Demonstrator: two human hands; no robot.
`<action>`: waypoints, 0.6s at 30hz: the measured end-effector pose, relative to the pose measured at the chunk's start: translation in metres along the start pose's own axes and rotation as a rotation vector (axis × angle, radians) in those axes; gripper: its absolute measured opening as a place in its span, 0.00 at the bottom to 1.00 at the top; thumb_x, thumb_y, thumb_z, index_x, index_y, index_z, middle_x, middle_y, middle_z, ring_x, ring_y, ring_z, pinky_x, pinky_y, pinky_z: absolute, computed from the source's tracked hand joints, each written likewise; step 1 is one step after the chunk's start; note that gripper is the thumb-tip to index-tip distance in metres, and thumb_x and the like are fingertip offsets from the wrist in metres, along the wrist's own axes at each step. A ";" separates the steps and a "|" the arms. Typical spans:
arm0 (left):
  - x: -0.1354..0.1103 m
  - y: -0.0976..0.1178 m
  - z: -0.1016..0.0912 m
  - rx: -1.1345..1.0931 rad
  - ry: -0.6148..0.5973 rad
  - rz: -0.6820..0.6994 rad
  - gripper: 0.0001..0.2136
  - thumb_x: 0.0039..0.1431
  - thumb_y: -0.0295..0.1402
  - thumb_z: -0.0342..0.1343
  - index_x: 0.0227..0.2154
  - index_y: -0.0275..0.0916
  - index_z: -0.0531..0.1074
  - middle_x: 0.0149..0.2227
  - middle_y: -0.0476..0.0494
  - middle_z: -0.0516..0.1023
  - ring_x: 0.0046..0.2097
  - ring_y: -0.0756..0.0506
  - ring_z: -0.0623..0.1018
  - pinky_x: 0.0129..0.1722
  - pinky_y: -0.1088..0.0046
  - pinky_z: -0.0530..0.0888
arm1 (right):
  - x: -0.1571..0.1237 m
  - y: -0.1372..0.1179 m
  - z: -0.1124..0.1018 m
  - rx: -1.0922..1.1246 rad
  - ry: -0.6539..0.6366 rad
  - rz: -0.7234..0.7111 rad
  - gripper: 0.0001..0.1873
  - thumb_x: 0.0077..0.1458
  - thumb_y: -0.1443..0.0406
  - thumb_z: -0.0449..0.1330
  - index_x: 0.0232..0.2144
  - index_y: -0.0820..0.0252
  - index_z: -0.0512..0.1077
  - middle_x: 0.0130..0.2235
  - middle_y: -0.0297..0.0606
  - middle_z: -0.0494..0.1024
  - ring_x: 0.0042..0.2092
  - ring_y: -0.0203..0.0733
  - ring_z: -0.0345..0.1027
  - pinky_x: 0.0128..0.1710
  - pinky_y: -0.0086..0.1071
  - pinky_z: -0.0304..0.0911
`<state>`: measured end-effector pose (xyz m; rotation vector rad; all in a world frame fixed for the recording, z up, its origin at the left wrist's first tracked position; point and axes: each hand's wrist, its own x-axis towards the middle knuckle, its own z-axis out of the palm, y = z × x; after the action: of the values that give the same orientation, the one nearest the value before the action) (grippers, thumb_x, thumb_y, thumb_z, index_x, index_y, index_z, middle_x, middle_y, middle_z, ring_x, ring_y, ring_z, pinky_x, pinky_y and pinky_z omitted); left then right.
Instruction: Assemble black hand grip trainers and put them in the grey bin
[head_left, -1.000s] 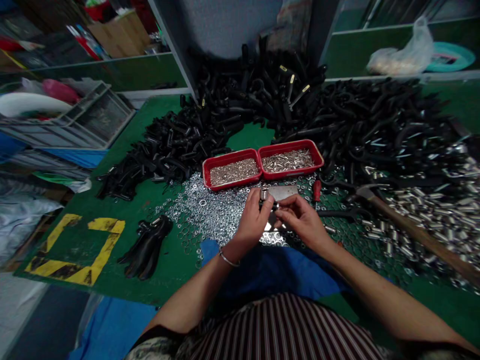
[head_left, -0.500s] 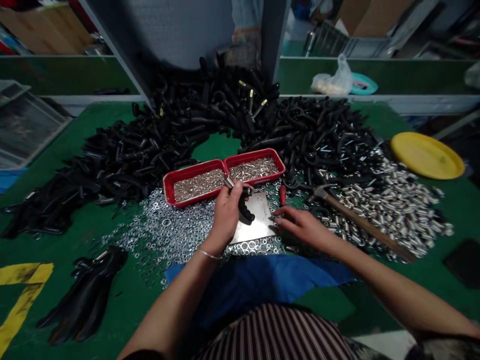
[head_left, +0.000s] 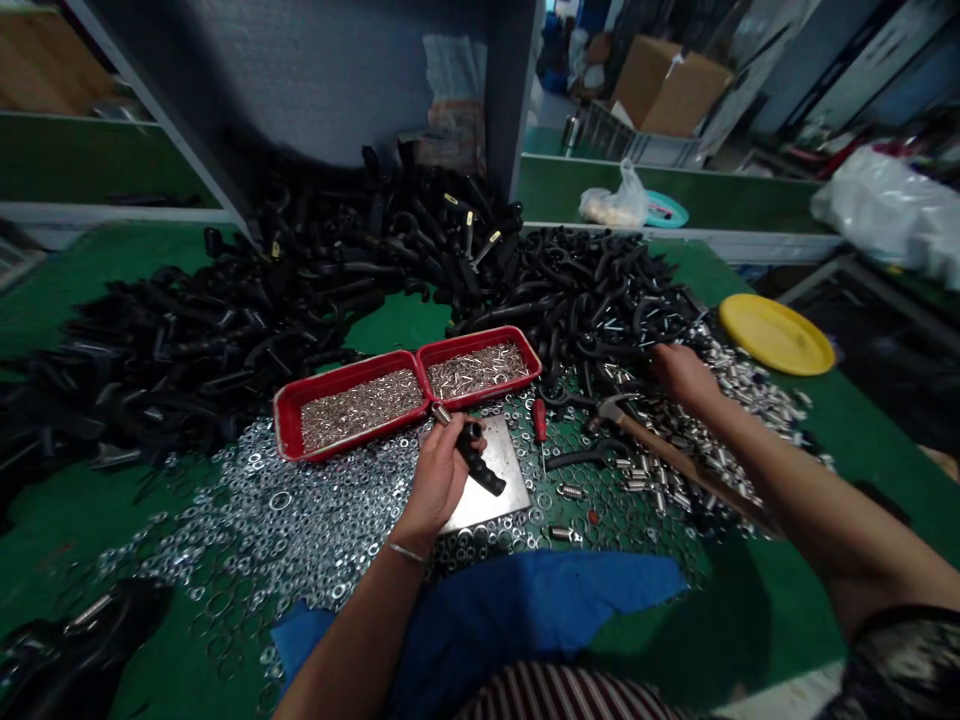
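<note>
Gripping one black handle [head_left: 481, 462] in the left hand [head_left: 437, 482] while the right hand [head_left: 681, 373] is lying on the heap of silver sleeves [head_left: 750, 395].

Two red trays [head_left: 289, 420] are sitting side by side and touching, each holding small metal pieces; one steel plate [head_left: 501, 492], one hammer [head_left: 660, 448], one red screwdriver [head_left: 538, 420] and one yellow dish [head_left: 776, 335] are lying about them; the washers [head_left: 300, 515] and the piled black grips [head_left: 225, 320] are too many to count; the left fingers are curling tight round the black handle, holding it tilted over the steel plate just in front of the trays; the right fingers are pointing down into the sleeves, and whether they are pinching one cannot be told.
</note>
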<state>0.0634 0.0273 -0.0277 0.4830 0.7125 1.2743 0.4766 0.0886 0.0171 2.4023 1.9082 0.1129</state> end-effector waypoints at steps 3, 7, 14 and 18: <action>0.002 0.002 -0.002 0.030 -0.010 0.016 0.10 0.61 0.39 0.63 0.37 0.36 0.74 0.37 0.44 0.76 0.34 0.51 0.72 0.36 0.73 0.71 | 0.015 -0.008 0.009 -0.055 -0.025 0.035 0.15 0.63 0.63 0.62 0.50 0.66 0.72 0.49 0.56 0.75 0.48 0.45 0.67 0.41 0.33 0.57; -0.001 0.002 0.001 0.085 -0.044 0.012 0.11 0.62 0.40 0.62 0.37 0.37 0.74 0.37 0.45 0.76 0.36 0.50 0.73 0.37 0.73 0.72 | 0.017 -0.023 0.020 -0.107 0.035 0.154 0.22 0.67 0.61 0.57 0.56 0.73 0.63 0.51 0.65 0.71 0.51 0.52 0.65 0.42 0.38 0.59; -0.007 0.002 0.003 0.157 -0.016 -0.010 0.15 0.58 0.44 0.65 0.38 0.37 0.75 0.40 0.45 0.78 0.39 0.49 0.75 0.39 0.73 0.72 | 0.015 -0.035 0.007 -0.147 0.061 0.141 0.18 0.66 0.64 0.55 0.55 0.67 0.63 0.56 0.58 0.68 0.58 0.54 0.60 0.46 0.36 0.63; -0.009 0.001 0.006 0.166 -0.017 -0.036 0.17 0.55 0.45 0.67 0.38 0.37 0.76 0.39 0.46 0.78 0.39 0.49 0.75 0.39 0.74 0.73 | 0.010 -0.029 -0.001 -0.136 0.056 0.101 0.20 0.66 0.66 0.56 0.59 0.65 0.63 0.57 0.53 0.68 0.56 0.47 0.64 0.49 0.34 0.65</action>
<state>0.0658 0.0190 -0.0209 0.6125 0.8127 1.1812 0.4506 0.1048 0.0149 2.4277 1.7394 0.3086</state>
